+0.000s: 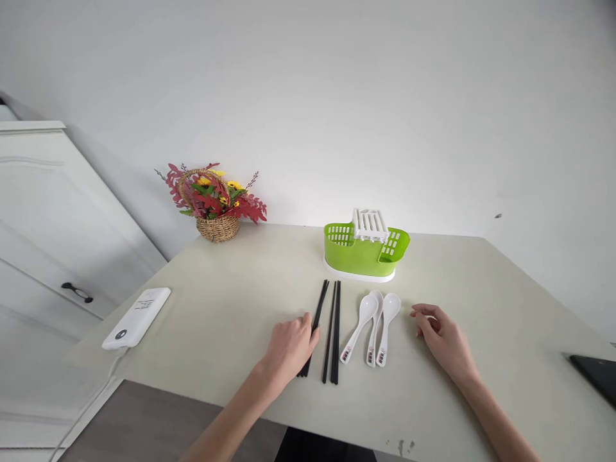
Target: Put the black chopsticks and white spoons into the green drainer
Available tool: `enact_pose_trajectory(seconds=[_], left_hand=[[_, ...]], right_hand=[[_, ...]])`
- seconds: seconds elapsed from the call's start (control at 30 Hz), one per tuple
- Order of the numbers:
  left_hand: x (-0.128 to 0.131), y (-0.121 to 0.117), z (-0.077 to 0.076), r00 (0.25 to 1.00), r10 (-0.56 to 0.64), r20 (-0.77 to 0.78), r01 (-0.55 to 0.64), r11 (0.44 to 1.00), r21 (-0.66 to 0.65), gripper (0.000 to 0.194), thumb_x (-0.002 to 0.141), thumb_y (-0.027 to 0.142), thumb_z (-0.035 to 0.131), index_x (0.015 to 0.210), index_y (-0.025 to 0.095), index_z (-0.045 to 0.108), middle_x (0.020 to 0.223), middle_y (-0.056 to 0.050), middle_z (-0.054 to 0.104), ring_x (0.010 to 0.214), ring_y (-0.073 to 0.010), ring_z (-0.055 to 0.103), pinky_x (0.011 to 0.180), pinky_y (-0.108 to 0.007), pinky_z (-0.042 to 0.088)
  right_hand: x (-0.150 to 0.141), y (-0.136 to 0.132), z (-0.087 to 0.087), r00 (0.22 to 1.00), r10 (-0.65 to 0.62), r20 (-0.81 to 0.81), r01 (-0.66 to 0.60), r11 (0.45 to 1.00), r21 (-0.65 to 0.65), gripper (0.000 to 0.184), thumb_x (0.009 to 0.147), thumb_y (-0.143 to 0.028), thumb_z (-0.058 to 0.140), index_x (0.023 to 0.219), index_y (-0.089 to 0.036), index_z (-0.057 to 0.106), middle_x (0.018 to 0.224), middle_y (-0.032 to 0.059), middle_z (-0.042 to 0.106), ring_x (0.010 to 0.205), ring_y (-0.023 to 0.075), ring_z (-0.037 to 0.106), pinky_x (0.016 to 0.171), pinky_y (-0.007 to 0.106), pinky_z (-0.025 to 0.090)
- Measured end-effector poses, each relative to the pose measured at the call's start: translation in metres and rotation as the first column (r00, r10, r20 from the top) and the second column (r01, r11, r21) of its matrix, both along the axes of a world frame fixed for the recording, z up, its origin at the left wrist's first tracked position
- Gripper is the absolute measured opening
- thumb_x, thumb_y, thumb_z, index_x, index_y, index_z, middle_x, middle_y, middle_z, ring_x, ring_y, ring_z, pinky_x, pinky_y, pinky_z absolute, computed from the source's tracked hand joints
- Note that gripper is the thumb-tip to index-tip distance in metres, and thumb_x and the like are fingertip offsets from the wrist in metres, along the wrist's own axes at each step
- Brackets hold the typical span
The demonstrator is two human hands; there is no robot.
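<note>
We have a broad bare stretch of table [250,282] between the power bank [137,319] and our left hand [291,343]. Ahead of that hand, only a thin strip parts the tips of the chopsticks [336,333] from the holder [353,256], which blocks us straight on. Its rack [370,224] covers the middle from above, leaving both end openings uncovered. Between chopsticks and spoons [375,327] our way is narrow; between spoons and our right hand [445,340], likewise. Beyond the right hand we find wide room. Along the back, the wall [308,115] stops us.
</note>
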State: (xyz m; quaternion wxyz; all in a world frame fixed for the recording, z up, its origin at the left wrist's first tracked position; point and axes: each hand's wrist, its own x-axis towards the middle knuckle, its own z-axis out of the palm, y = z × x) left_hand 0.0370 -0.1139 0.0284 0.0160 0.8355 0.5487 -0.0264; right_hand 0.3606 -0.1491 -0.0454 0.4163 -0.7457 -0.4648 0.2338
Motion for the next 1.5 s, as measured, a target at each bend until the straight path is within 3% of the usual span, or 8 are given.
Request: enact_pose_trajectory(seconds=[0.23, 0.47, 0.57, 0.73, 1.0, 1.23, 1.37, 1.5], left_hand=[[-0.008, -0.002, 0.010, 0.993, -0.036, -0.112, 0.034, 0.999, -0.019, 0.031, 0.103, 0.023, 0.038, 0.108, 0.011, 0.066, 0.071, -0.012, 0.070, 0.070, -0.0296, 0.073, 0.063, -0.034, 0.048], [0.001, -0.004, 0.010, 0.990, -0.050, -0.129, 0.040, 0.996, -0.082, 0.020, 0.087, 0.005, 0.053, 0.088, 0.012, 0.071, 0.075, -0.015, 0.069, 0.072, -0.0282, 0.071, 0.066, -0.034, 0.048], [0.004, -0.002, 0.013, 0.989, -0.064, -0.130, 0.053, 0.995, -0.088, 0.022, 0.091, 0.007, 0.051, 0.084, 0.013, 0.071, 0.073, -0.013, 0.068, 0.073, -0.0261, 0.070, 0.068, -0.033, 0.047], [0.008, 0.001, 0.015, 0.985, -0.103, -0.142, 0.099, 0.995, -0.032, 0.025, 0.097, 0.016, 0.048, 0.108, 0.006, 0.068, 0.080, -0.015, 0.070, 0.079, -0.0285, 0.072, 0.071, -0.034, 0.050], [0.027, -0.004, 0.027, 0.966, -0.175, -0.188, 0.155, 0.981, -0.117, 0.019, 0.083, 0.001, 0.059, 0.092, 0.009, 0.074, 0.087, -0.017, 0.072, 0.084, -0.0284, 0.073, 0.073, -0.033, 0.049], [0.031, -0.004, 0.037, 0.972, -0.175, -0.157, 0.157, 0.980, -0.123, 0.026, 0.090, 0.007, 0.049, 0.092, 0.009, 0.075, 0.088, -0.019, 0.075, 0.084, -0.0304, 0.075, 0.070, -0.034, 0.051], [0.017, 0.003, 0.037, 0.983, -0.164, -0.079, 0.151, 0.977, -0.148, 0.023, 0.091, 0.008, 0.048, 0.083, 0.011, 0.070, 0.087, -0.018, 0.075, 0.080, -0.0298, 0.074, 0.062, -0.033, 0.047], [-0.011, 0.009, 0.037, 0.969, -0.039, 0.244, 0.088, 0.977, -0.192, 0.027, 0.100, 0.019, 0.043, 0.078, 0.018, 0.058, 0.081, -0.010, 0.075, 0.066, -0.0217, 0.069, 0.056, -0.029, 0.041]], right_hand=[[0.000, -0.002, -0.001, 1.000, 0.005, 0.012, -0.005, 1.000, 0.005, 0.035, 0.089, -0.051, 0.049, 0.108, -0.026, 0.065, 0.093, 0.0020, 0.076, 0.070, 0.0190, 0.067, 0.073, 0.034, 0.048], [-0.001, -0.001, 0.000, 1.000, 0.012, 0.020, -0.012, 1.000, 0.012, 0.039, 0.086, -0.053, 0.049, 0.106, -0.024, 0.066, 0.092, 0.0040, 0.076, 0.069, 0.0203, 0.068, 0.074, 0.036, 0.049], [0.001, -0.002, -0.002, 1.000, 0.018, 0.019, -0.018, 1.000, 0.016, 0.040, 0.085, -0.053, 0.050, 0.107, -0.024, 0.066, 0.097, 0.0049, 0.077, 0.070, 0.0206, 0.069, 0.075, 0.036, 0.050], [0.001, -0.002, -0.004, 1.000, 0.020, 0.014, -0.020, 1.000, 0.021, 0.039, 0.085, -0.052, 0.050, 0.108, -0.024, 0.066, 0.099, 0.0043, 0.077, 0.071, 0.0203, 0.069, 0.077, 0.037, 0.050], [0.000, -0.002, 0.000, 0.999, 0.026, 0.023, -0.027, 0.999, 0.018, 0.039, 0.084, -0.052, 0.050, 0.106, -0.024, 0.067, 0.097, 0.0042, 0.077, 0.071, 0.0210, 0.069, 0.077, 0.037, 0.050], [-0.002, -0.003, 0.002, 1.000, 0.027, 0.007, -0.028, 0.999, 0.021, 0.037, 0.085, -0.051, 0.050, 0.106, -0.025, 0.066, 0.095, 0.0036, 0.077, 0.071, 0.0216, 0.069, 0.077, 0.038, 0.050], [-0.002, -0.003, 0.002, 1.000, 0.026, 0.017, -0.027, 0.999, 0.029, 0.036, 0.086, -0.050, 0.051, 0.104, -0.024, 0.067, 0.095, 0.0047, 0.077, 0.070, 0.0217, 0.069, 0.077, 0.039, 0.051], [0.003, -0.002, -0.001, 0.997, 0.046, -0.063, -0.042, 0.997, 0.071, 0.038, 0.088, -0.055, 0.054, 0.105, -0.023, 0.067, 0.101, 0.0075, 0.076, 0.069, 0.0213, 0.069, 0.066, 0.035, 0.052]])
